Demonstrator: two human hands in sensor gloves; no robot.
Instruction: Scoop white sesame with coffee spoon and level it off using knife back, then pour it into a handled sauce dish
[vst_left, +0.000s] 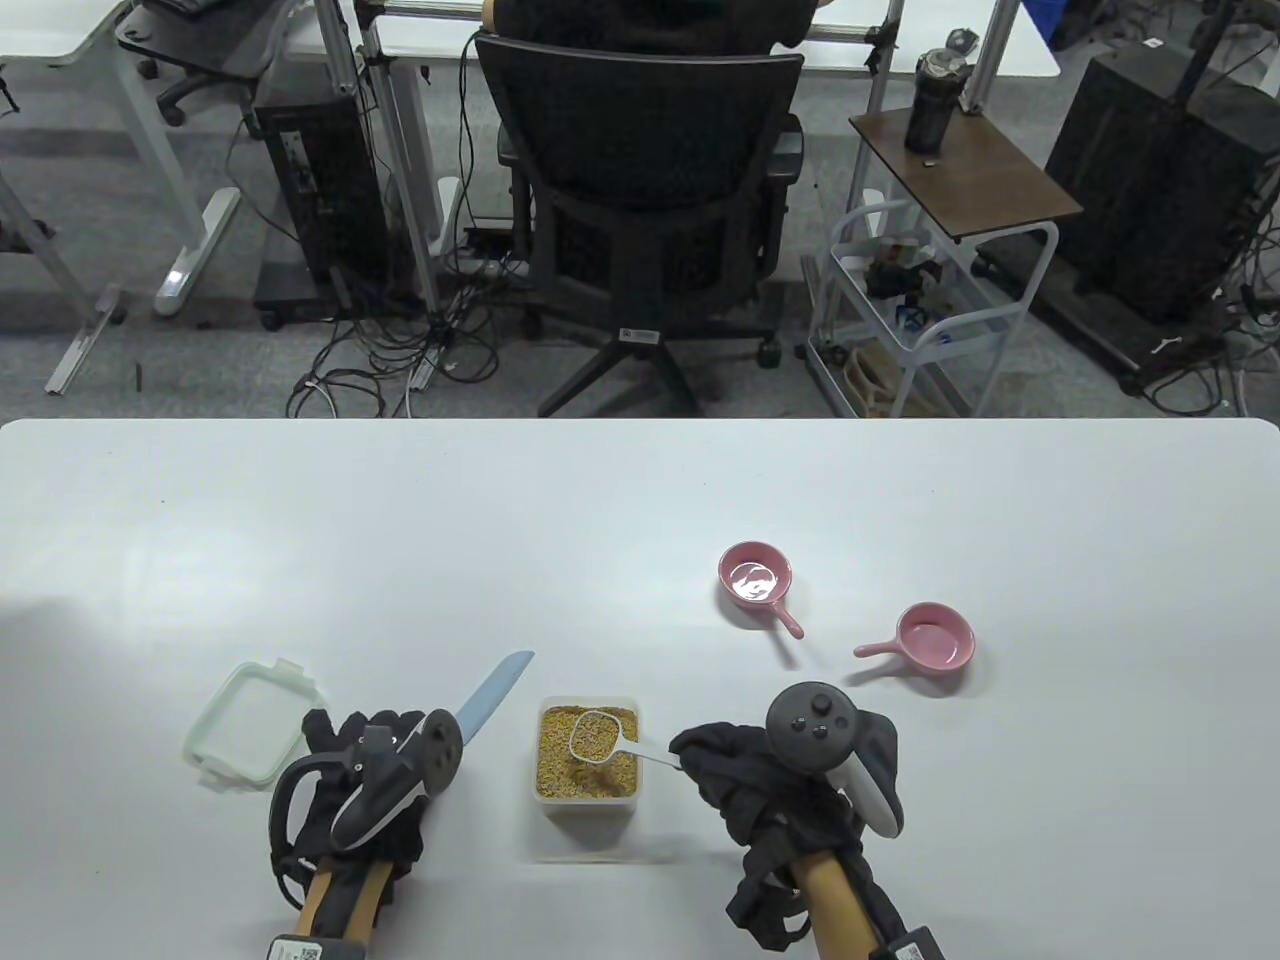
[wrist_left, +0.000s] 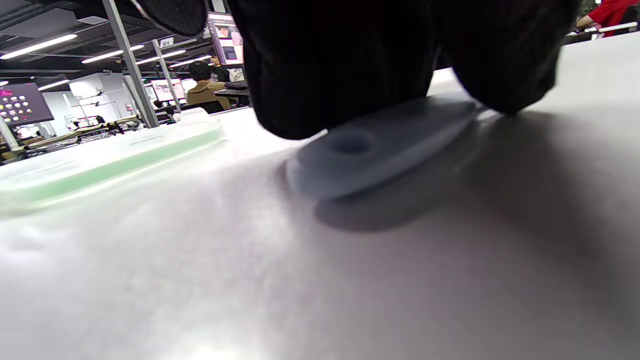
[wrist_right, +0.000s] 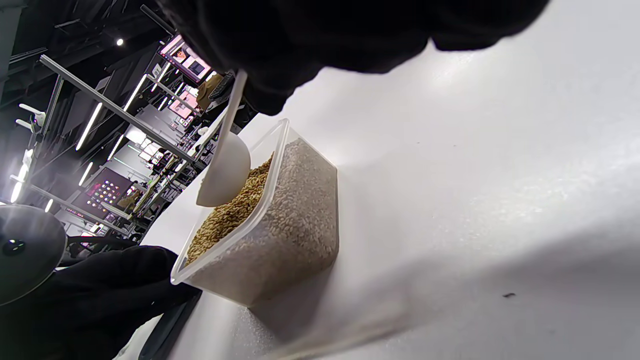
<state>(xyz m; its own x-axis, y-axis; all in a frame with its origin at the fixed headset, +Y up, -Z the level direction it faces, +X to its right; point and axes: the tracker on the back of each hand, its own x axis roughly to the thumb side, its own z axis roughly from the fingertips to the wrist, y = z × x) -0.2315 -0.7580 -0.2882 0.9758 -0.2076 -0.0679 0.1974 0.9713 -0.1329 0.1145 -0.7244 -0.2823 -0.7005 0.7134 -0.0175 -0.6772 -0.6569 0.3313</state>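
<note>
White table (vst_left: 640, 520) bearing the sesame container (vst_left: 588, 752). Left of the container, the left hand (vst_left: 365, 770) grips the knife (vst_left: 494, 692); right of it, the right hand (vst_left: 745, 775) pinches the coffee spoon (vst_left: 598, 737), its sesame-filled bowl above the container. Beyond-right: two pink sauce dishes (vst_left: 757, 577).

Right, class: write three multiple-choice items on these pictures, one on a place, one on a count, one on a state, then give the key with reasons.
1. Where does the lid lie?
A. left of the left hand
B. on the seed box
C. beside the pink dishes

2. How many pink dishes are on the table?
A. one
B. two
C. three

3. What is the spoon in the right hand like?
A. empty
B. filled with seeds
C. lying on the table

Key: 1 A, the lid sits at the table's left, off the box. 2 B, two handled dishes show. 3 B, its bowl holds seeds above the box.
</note>
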